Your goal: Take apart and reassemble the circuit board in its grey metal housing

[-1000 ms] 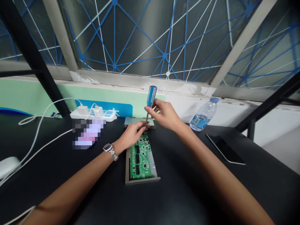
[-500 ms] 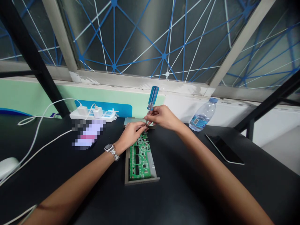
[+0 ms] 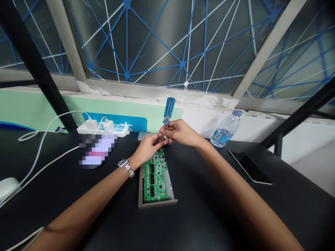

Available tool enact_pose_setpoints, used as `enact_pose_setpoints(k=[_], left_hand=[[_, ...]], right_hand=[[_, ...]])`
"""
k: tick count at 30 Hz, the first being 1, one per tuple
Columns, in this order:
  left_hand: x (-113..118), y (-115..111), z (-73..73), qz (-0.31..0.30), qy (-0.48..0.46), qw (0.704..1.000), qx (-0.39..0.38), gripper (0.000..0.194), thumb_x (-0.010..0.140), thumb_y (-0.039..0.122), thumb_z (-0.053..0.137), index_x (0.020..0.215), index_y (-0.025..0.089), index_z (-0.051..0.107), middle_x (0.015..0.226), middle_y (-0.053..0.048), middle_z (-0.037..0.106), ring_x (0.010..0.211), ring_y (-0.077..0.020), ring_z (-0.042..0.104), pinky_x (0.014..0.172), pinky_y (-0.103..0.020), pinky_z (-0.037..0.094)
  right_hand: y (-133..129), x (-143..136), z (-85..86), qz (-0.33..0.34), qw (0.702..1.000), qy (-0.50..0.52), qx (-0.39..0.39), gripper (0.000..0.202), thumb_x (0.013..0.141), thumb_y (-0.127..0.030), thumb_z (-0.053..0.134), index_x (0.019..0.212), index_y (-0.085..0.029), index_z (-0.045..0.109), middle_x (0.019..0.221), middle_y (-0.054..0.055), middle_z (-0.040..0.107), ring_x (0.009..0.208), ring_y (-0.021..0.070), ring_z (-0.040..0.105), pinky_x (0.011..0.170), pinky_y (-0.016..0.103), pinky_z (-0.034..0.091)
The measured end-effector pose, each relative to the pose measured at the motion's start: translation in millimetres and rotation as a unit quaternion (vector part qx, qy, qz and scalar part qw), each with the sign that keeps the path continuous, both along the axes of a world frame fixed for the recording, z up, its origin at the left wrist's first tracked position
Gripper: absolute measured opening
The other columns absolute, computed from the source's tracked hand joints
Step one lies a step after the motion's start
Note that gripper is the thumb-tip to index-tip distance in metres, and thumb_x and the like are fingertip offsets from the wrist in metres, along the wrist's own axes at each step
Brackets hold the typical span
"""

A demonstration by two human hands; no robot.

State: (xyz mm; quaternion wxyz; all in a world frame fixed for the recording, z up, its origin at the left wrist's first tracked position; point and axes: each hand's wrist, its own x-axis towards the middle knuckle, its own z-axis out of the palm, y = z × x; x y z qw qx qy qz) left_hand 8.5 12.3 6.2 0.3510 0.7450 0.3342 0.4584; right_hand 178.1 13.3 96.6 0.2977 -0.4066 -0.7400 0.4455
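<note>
A screwdriver (image 3: 169, 108) with a clear blue handle stands nearly upright, handle on top, over the far end of a green circuit board (image 3: 157, 179). The fingers of my right hand (image 3: 181, 132) are closed around its shaft, below the handle. My left hand (image 3: 148, 148), with a silver watch (image 3: 125, 164) on the wrist, pinches at the lower shaft, its fingertips meeting those of the right. Both hands hide the screwdriver's tip and whatever it touches. The board lies in a shallow grey metal case (image 3: 158, 204) on the black table (image 3: 199, 209).
At the back left sits a white power strip (image 3: 119, 129) with chargers and white cables. In front of it lies a phone with a blurred screen (image 3: 101, 150). To the right are a water bottle (image 3: 225, 130) and a dark-screened phone (image 3: 250, 167). A white mouse (image 3: 9, 188) rests far left.
The screwdriver's handle has shifted slightly left and down. My right fingers have come lower and closer to my left fingertips. The board and case stay in place on the table.
</note>
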Motion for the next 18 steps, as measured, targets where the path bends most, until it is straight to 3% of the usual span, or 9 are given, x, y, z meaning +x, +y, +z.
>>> enact_pose_setpoints(k=[6,9,12,18], left_hand=[[3,6,-7.3,-0.024,-0.018,0.999,-0.044,0.022,0.09,0.032,0.062,0.091,0.012,0.07,0.093,-0.009,0.076,0.091,-0.0229,0.072,0.085,-0.035,0.056],[3,4,-5.2,-0.032,-0.042,0.996,-0.077,0.017,0.087,0.027,0.064,0.09,0.012,0.071,0.094,-0.01,0.077,0.089,-0.0216,0.073,0.084,-0.035,0.057],[-1,-1,0.0,-0.023,-0.032,0.995,-0.089,0.016,0.085,0.026,0.066,0.093,0.012,0.071,0.097,-0.01,0.077,0.089,-0.0214,0.073,0.085,-0.035,0.057],[-12,-5,4.2,-0.023,-0.008,0.997,-0.067,0.016,0.087,0.026,0.064,0.096,0.014,0.072,0.099,-0.008,0.076,0.094,-0.0209,0.072,0.089,-0.034,0.055]], right_hand=[[1,-6,-7.3,0.001,1.0,0.011,0.023,0.011,0.082,-0.025,0.065,0.081,-0.014,0.063,0.067,0.002,0.066,0.056,0.0122,0.065,0.05,0.022,0.051],[5,-4,-11.4,-0.04,0.998,0.004,0.049,0.018,0.079,-0.032,0.07,0.076,-0.015,0.062,0.064,0.001,0.064,0.054,0.013,0.063,0.048,0.024,0.049],[8,1,-11.1,-0.04,0.998,-0.004,0.05,0.025,0.074,-0.037,0.075,0.073,-0.016,0.061,0.062,0.002,0.065,0.057,0.0151,0.065,0.049,0.025,0.051],[6,3,-2.7,-0.031,0.999,0.002,0.015,0.02,0.074,-0.031,0.074,0.076,-0.015,0.064,0.064,0.003,0.067,0.058,0.0144,0.066,0.052,0.025,0.053]])
